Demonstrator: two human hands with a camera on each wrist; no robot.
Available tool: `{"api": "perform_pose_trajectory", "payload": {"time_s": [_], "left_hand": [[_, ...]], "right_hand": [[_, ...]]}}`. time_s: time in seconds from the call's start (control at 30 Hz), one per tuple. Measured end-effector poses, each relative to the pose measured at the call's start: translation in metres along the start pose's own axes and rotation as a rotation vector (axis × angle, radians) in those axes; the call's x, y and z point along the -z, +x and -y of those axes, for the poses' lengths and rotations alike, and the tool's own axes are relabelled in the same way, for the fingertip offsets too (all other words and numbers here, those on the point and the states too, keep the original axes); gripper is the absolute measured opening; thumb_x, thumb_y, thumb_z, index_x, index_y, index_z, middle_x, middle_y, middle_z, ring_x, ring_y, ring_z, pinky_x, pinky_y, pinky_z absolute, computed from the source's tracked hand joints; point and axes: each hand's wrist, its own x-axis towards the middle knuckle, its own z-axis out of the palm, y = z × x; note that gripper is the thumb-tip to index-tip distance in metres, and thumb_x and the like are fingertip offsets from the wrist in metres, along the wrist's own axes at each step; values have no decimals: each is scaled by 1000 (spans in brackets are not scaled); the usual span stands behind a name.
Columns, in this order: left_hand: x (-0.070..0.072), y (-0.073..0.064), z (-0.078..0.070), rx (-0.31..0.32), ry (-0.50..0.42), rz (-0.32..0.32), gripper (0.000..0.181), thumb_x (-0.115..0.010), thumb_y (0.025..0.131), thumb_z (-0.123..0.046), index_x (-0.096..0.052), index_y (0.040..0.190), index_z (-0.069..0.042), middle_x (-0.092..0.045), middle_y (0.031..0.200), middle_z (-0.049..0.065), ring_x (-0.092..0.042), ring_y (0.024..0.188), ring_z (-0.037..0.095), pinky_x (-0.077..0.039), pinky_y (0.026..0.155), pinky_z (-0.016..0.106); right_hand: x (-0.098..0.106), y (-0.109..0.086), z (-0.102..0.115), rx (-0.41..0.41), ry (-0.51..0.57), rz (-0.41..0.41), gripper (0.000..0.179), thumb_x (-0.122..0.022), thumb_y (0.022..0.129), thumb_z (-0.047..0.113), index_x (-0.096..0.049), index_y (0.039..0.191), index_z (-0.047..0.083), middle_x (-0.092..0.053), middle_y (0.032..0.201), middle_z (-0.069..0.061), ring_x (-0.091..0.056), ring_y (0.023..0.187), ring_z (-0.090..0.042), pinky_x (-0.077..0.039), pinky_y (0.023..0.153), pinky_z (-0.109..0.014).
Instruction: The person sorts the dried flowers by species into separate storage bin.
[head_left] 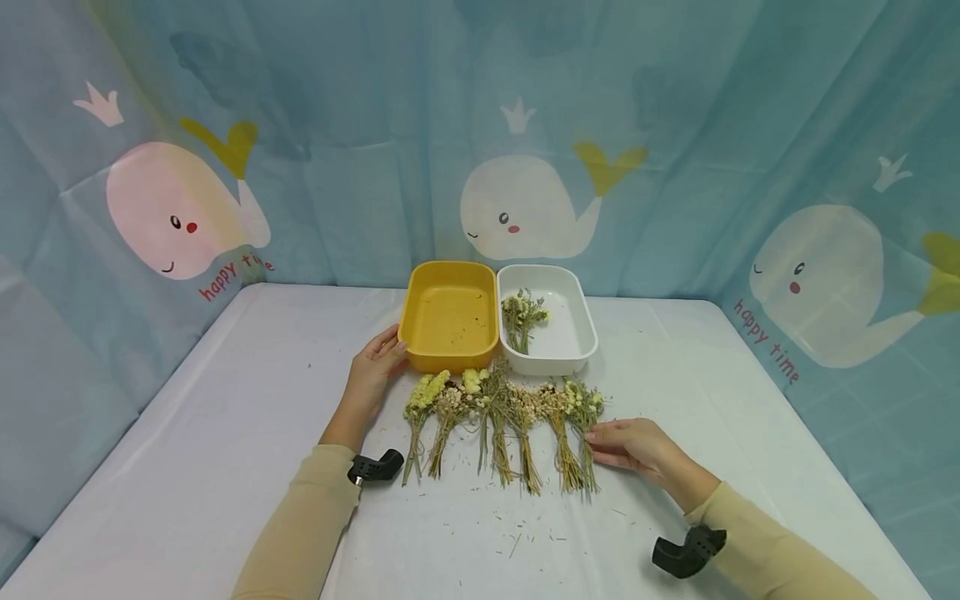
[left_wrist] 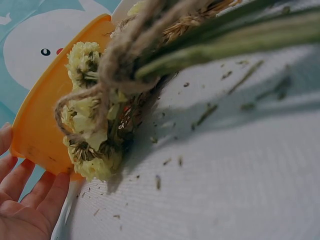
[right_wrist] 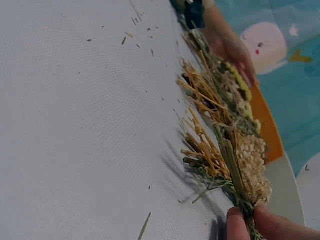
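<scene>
My left hand (head_left: 375,367) touches the left side of a yellow plastic bin (head_left: 450,364), its fingers (left_wrist: 52,197) fairly straight against the outer wall. With thumb and finger, my right hand (head_left: 633,446) pinches the rightmost bunch of dried flowers (head_left: 585,408), a twiggy one with small pale yellow blooms. Further tied bunches lie in a row to its left, among them a yellow-headed bunch (head_left: 423,396) and a cream one (head_left: 525,408). A white bin (head_left: 555,364) stands against the yellow one, holding a small-flowered bunch (head_left: 519,321).
Stem bits (head_left: 516,544) are scattered over the white tabletop (head_left: 442,550) in front of the row. A blue curtain (head_left: 375,192) printed with whales hangs behind and beside the table. Crumbs lie inside the yellow bin.
</scene>
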Motion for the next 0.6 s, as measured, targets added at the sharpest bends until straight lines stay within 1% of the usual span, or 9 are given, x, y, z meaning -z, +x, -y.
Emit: {"api": "perform_pose_trajectory", "payload": {"time_s": [0.13, 0.23, 0.33, 0.4, 0.5, 0.6], "left_hand": [[1, 0, 0, -1, 10, -6, 65, -63, 98, -31, -37, 155, -16, -39, 160, 7, -45, 143, 22, -45, 113, 37], [1, 0, 1, -6, 15, -11, 65, -63, 98, -31, -37, 155, -16, -39, 159, 7, -45, 143, 22, -46, 113, 36], [2, 0, 1, -6, 16, -8, 62, -61, 100, -28, -36, 155, -15, -39, 159, 7, -45, 143, 22, -45, 113, 36], [2, 0, 1, -6, 15, -10, 59, -59, 101, -25, -37, 155, -15, -39, 159, 7, -45, 143, 22, -45, 114, 37], [1, -1, -1, -1, 6, -2, 57, -57, 102, -21, -37, 155, -15, -39, 159, 7, -44, 143, 22, -44, 115, 39], [-2, -7, -10, 14, -13, 13, 58, -57, 102, -19, -35, 156, -13, -37, 160, 9, -42, 144, 24, -42, 117, 41]], "right_hand": [[0, 0, -1, -3, 20, -4, 49, -67, 94, 4, -47, 134, -16, -73, 91, -1, -73, 80, -9, -63, 79, -24], [0, 0, -2, -2, 36, -5, 52, -68, 93, 3, -46, 135, -17, -73, 93, -3, -73, 81, -10, -63, 80, -24], [2, -2, -3, 12, 51, 8, 57, -67, 93, 2, -41, 139, -20, -72, 96, -3, -73, 83, -9, -62, 83, -24], [3, -5, -3, 20, 70, -1, 60, -67, 92, 1, -39, 140, -20, -72, 96, -4, -73, 84, -9, -62, 83, -24], [6, -9, -2, 41, 77, 7, 62, -66, 94, 2, -35, 143, -20, -72, 98, -2, -73, 85, -8, -61, 84, -23], [10, -14, 2, 65, 60, 8, 64, -65, 95, 5, -33, 145, -18, -74, 99, 0, -73, 86, -6, -61, 83, -20]]}}
